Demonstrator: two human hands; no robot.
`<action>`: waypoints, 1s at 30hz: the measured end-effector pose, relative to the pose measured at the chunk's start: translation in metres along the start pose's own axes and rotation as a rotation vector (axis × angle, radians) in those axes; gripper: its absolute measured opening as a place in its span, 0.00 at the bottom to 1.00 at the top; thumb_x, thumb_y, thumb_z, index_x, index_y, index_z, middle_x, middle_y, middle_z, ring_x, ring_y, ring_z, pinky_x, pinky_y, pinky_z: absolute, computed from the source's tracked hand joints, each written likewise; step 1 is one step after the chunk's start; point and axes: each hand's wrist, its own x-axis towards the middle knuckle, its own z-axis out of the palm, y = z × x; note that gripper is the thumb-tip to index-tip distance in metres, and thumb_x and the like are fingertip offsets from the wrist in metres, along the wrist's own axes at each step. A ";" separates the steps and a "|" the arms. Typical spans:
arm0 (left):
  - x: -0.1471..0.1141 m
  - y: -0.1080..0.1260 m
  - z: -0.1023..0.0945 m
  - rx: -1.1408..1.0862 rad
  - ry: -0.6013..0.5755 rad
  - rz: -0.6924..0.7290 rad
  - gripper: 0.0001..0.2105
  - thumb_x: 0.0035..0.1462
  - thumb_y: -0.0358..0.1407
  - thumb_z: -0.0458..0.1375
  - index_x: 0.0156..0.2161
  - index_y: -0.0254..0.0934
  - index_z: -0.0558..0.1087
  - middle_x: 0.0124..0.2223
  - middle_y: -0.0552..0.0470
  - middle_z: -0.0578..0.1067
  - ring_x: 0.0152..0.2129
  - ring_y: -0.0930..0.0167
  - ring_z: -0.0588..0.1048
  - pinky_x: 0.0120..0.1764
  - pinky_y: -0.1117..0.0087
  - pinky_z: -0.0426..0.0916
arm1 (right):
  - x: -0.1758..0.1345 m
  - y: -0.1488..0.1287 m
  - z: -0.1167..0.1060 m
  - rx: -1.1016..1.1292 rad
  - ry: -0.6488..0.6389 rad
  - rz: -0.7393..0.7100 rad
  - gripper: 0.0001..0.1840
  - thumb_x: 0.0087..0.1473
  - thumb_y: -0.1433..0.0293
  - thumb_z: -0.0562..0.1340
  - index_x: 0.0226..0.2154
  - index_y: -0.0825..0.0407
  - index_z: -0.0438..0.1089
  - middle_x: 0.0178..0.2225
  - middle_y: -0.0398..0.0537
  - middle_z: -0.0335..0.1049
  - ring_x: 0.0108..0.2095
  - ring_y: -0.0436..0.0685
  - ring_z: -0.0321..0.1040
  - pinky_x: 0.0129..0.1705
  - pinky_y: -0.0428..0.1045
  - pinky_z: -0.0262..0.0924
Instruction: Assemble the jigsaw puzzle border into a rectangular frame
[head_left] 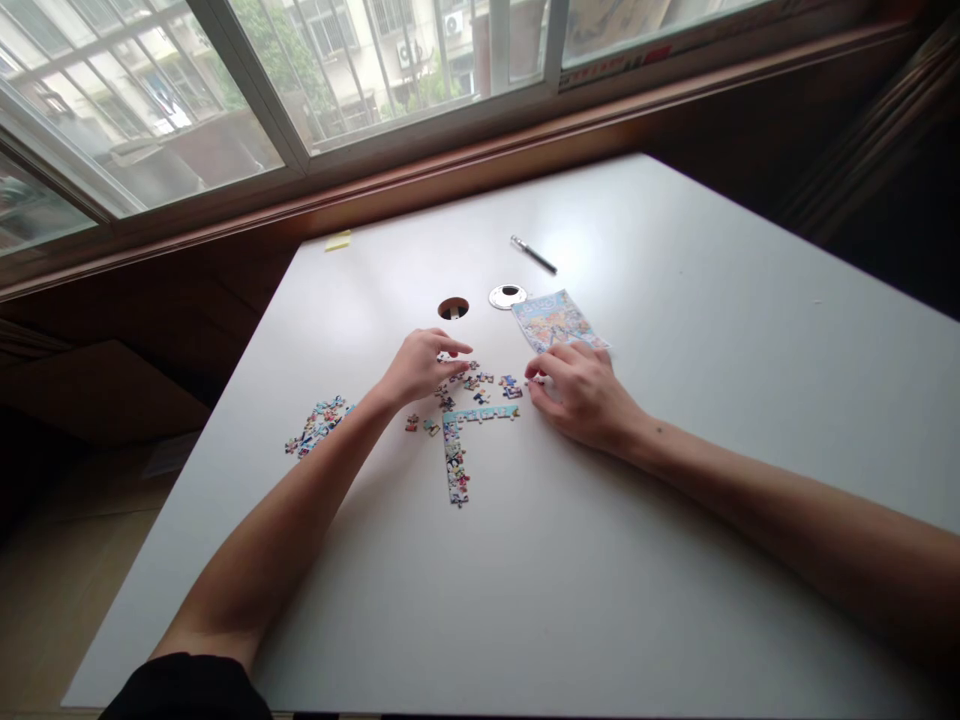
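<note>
An L-shaped strip of joined jigsaw puzzle pieces (454, 460) lies on the white table, one leg running away from its corner to the right and the other toward me. Loose puzzle pieces (480, 380) are scattered just beyond it. My left hand (424, 368) hovers at these loose pieces, thumb and fingers apart, with nothing seen between them. Right of the strip, my right hand (581, 395) rests low with its fingertips pinched on a small puzzle piece (535, 380), mostly covered by the fingers. Its knuckles are beside the picture sheet (559, 320), overlapping its near edge.
Another heap of puzzle pieces (319, 425) lies left of my left forearm. Farther back are a round cable hole (453, 308), its silver cover (508, 296) and a pen (534, 254). A yellow sticky note (338, 240) is at the far edge, below the window (405, 70).
</note>
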 end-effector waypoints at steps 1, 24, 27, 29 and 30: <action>-0.002 -0.001 -0.004 0.001 0.002 0.012 0.09 0.57 0.36 0.66 0.44 0.42 0.83 0.42 0.49 0.80 0.36 0.69 0.76 0.43 0.64 0.69 | 0.000 0.000 0.000 0.001 -0.002 -0.002 0.08 0.62 0.68 0.57 0.37 0.50 0.72 0.38 0.50 0.73 0.43 0.63 0.65 0.46 0.57 0.50; -0.034 -0.015 -0.035 0.340 -0.101 0.176 0.09 0.63 0.36 0.59 0.41 0.46 0.82 0.40 0.51 0.81 0.41 0.64 0.72 0.48 0.62 0.63 | -0.001 0.000 0.001 -0.002 0.000 -0.017 0.10 0.63 0.67 0.56 0.39 0.50 0.72 0.38 0.51 0.73 0.42 0.62 0.65 0.47 0.58 0.50; -0.037 -0.016 -0.040 0.311 -0.114 0.168 0.09 0.63 0.36 0.58 0.39 0.45 0.82 0.37 0.50 0.81 0.39 0.65 0.72 0.46 0.63 0.63 | -0.002 0.000 0.000 0.002 -0.009 -0.028 0.10 0.62 0.67 0.56 0.39 0.50 0.72 0.39 0.51 0.74 0.43 0.62 0.65 0.48 0.58 0.51; -0.040 -0.015 -0.046 0.276 -0.162 0.183 0.08 0.62 0.37 0.60 0.39 0.44 0.82 0.38 0.50 0.81 0.40 0.65 0.73 0.46 0.64 0.64 | -0.002 -0.001 0.000 0.006 -0.012 -0.030 0.09 0.62 0.66 0.57 0.39 0.49 0.72 0.39 0.51 0.74 0.43 0.63 0.65 0.47 0.58 0.51; -0.042 -0.013 -0.050 0.258 -0.202 0.190 0.07 0.61 0.37 0.61 0.38 0.44 0.82 0.38 0.51 0.81 0.40 0.65 0.73 0.46 0.65 0.65 | -0.002 0.000 0.000 0.006 -0.011 -0.030 0.09 0.62 0.66 0.57 0.39 0.50 0.72 0.39 0.51 0.74 0.43 0.63 0.65 0.47 0.58 0.51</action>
